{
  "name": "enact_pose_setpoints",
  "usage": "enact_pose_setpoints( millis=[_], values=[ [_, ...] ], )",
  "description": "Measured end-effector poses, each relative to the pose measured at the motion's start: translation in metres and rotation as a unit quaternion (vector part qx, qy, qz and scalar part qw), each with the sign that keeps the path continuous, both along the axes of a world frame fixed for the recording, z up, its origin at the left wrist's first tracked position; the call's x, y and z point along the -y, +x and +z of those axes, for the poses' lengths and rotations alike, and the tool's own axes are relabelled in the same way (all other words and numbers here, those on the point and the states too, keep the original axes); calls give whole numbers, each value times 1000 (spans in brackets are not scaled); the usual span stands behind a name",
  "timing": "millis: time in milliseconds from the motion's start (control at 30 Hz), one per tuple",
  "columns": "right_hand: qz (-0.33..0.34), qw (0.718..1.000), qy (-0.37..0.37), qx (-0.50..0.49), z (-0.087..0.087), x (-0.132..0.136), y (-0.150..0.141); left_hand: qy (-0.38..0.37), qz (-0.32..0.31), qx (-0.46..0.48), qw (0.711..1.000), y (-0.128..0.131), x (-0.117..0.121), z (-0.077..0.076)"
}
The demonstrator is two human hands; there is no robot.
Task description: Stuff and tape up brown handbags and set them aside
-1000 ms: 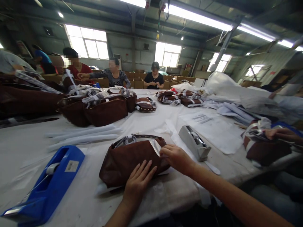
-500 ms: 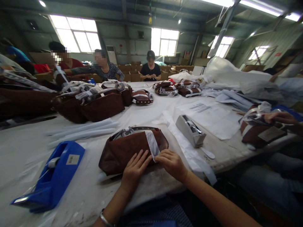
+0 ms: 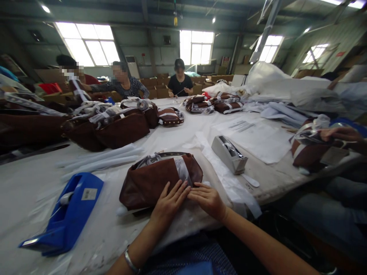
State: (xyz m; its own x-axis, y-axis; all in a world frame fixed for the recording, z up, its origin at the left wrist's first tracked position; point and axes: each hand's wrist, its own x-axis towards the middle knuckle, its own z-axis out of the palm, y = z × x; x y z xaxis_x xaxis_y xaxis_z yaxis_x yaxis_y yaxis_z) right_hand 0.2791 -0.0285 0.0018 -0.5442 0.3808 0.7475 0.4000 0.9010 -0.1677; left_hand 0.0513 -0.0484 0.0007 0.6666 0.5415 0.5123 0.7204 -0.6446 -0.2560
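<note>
Brown bag (image 3: 151, 181) lying on worktop (image 3: 94, 236), contents hidden; left hand (image 3: 167, 206), right hand (image 3: 210, 201) pressing it, fingers extended, gripping nothing; blue dispenser (image 3: 82, 208) holding white roll (image 3: 66, 198).

Dim overall; windows (image 3: 196, 47) blown out; edges stretched, soft.
</note>
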Motion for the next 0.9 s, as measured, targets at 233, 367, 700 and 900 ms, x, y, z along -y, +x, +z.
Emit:
enact_pose_setpoints(
  millis=[233, 367, 700, 900],
  values=[
    [0, 996, -84, 4, 48, -11, -3, 2, 1, 31, 1000, 2, -2, -13],
    [-87, 986, -98, 105, 67, -59, -26, 12, 2, 43, 999, 4, -3, -13],
    [-139, 948, -173, 227, 33, -98, -51, 39, 3, 69, 997, 5, -5, -16],
    [-139, 961, -156, 179, 33, -79, -37, 25, -7, 71, 997, 3, -4, -16]
  ],
)
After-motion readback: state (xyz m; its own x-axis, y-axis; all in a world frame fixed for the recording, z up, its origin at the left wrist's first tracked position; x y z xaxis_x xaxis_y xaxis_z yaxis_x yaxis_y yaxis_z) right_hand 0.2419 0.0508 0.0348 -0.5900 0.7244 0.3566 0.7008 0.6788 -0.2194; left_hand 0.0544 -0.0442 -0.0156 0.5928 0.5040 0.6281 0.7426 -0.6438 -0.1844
